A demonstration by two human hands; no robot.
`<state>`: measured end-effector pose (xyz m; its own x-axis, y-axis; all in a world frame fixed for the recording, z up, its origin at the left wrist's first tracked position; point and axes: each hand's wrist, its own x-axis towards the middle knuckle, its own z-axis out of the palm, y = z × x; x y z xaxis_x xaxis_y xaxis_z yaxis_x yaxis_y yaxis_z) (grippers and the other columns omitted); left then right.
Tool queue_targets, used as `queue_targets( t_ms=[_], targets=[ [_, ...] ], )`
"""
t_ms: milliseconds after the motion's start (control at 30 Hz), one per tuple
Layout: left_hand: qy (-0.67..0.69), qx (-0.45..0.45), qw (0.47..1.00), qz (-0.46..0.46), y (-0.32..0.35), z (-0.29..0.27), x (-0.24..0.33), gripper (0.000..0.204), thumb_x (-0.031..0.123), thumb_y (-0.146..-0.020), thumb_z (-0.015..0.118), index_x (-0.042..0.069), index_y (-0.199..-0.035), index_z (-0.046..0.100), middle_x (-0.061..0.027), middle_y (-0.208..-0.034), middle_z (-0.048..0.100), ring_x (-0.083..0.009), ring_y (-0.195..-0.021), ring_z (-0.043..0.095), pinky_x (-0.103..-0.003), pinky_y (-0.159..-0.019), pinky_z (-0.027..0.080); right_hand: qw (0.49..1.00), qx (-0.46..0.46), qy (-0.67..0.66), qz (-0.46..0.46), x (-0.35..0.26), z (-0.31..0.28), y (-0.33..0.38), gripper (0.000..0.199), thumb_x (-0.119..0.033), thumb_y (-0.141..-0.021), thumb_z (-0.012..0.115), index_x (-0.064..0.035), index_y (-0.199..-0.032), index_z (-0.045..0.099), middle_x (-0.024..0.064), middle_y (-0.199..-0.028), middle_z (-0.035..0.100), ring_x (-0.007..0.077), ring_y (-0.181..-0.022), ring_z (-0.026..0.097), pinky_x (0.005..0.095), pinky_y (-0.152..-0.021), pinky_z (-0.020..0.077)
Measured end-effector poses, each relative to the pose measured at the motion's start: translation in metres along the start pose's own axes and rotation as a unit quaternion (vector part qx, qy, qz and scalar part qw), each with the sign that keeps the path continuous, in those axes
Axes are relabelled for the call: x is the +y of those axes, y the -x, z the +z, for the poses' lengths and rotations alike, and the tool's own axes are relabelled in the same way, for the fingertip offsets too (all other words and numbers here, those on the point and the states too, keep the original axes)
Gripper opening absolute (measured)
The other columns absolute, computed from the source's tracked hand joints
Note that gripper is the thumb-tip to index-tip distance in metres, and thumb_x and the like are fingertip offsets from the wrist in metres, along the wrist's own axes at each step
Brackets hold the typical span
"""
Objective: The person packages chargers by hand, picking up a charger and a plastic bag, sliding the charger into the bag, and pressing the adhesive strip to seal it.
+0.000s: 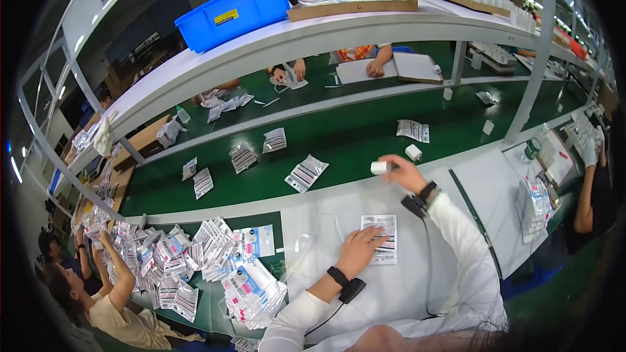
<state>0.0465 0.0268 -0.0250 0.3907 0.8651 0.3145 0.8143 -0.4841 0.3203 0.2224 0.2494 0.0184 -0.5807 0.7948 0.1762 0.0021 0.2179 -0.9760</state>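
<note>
My right hand (405, 173) is raised over the near edge of the green belt, its fingers pinching a small white power adapter (379, 167). A second white power adapter (413, 152) lies on the belt just beyond that hand. My left hand (358, 251) lies on the white work mat (345, 208), its stretched fingers resting on a flat printed plastic pouch (387, 255). The pouch's left part is covered by those fingers. Both wrists wear black bands with cables, and a thin white cord (319, 225) lies left of the pouch.
Silver pouches (306, 173) are scattered along the green belt (352, 146). A large heap of printed pouches (173, 254) stands to my left. A metal shelf carries a blue bin (235, 16). Co-workers sit across the belt and on both sides; a clear bottle (531, 150) stands at right.
</note>
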Motion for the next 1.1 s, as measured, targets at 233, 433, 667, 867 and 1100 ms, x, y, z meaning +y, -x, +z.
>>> queue_targets(
  t_ms=[233,433,667,867,1100],
  targets=[
    [0.107,-0.008,0.993,-0.039,-0.017,-0.006,-0.008,0.039,0.019,-0.079,0.067,0.022,-0.118,0.069,0.0016,-0.135,0.057,-0.0209,-0.126,0.052,-0.042,-0.104,0.035,0.995,-0.095,0.008,-0.038,-0.035,0.038,0.148,0.036,-0.005,-0.081,0.072,-0.0112,-0.116,0.062,0.0043,-0.123,0.058,0.0199,-0.110,0.060,0.0306,-0.086,0.0526],
    [0.199,0.020,0.979,-0.046,-0.018,-0.001,-0.017,0.026,0.026,-0.085,0.069,0.019,-0.110,0.073,0.0028,-0.122,0.067,-0.0205,-0.125,0.053,-0.042,-0.103,0.034,0.935,-0.155,0.297,-0.116,-0.042,0.058,0.178,0.035,-0.011,-0.078,0.075,-0.0130,-0.112,0.064,0.0061,-0.117,0.059,0.0274,-0.109,0.058,0.0375,-0.089,0.0507],
    [0.165,0.042,0.980,-0.101,-0.015,-0.005,-0.003,0.021,0.030,-0.090,0.067,0.020,-0.107,0.075,0.0036,-0.112,0.072,-0.0201,-0.125,0.054,-0.043,-0.108,0.030,0.874,-0.008,0.453,-0.174,-0.041,0.067,0.182,0.044,-0.018,-0.071,0.081,-0.0179,-0.112,0.066,0.0050,-0.114,0.059,0.0265,-0.102,0.058,0.0377,-0.082,0.0494],
    [0.157,0.066,0.982,-0.077,-0.016,0.001,-0.004,0.021,0.029,-0.093,0.063,0.022,-0.109,0.074,0.0043,-0.114,0.071,-0.0194,-0.125,0.054,-0.047,-0.112,0.024,0.950,-0.014,0.303,-0.078,-0.023,0.069,0.163,0.044,-0.018,-0.067,0.082,-0.0127,-0.104,0.060,0.0062,-0.105,0.058,0.0273,-0.096,0.058,0.0363,-0.077,0.0492],
    [0.062,0.114,0.991,-0.026,-0.017,0.002,-0.004,0.025,0.027,-0.093,0.060,0.025,-0.115,0.071,0.0078,-0.124,0.066,-0.0172,-0.129,0.051,-0.050,-0.114,0.022,0.933,0.060,0.354,-0.019,-0.006,0.072,0.121,0.033,-0.010,-0.071,0.072,-0.0103,-0.097,0.051,0.0083,-0.094,0.058,0.0287,-0.082,0.061,0.0379,-0.067,0.0502]
  ],
)
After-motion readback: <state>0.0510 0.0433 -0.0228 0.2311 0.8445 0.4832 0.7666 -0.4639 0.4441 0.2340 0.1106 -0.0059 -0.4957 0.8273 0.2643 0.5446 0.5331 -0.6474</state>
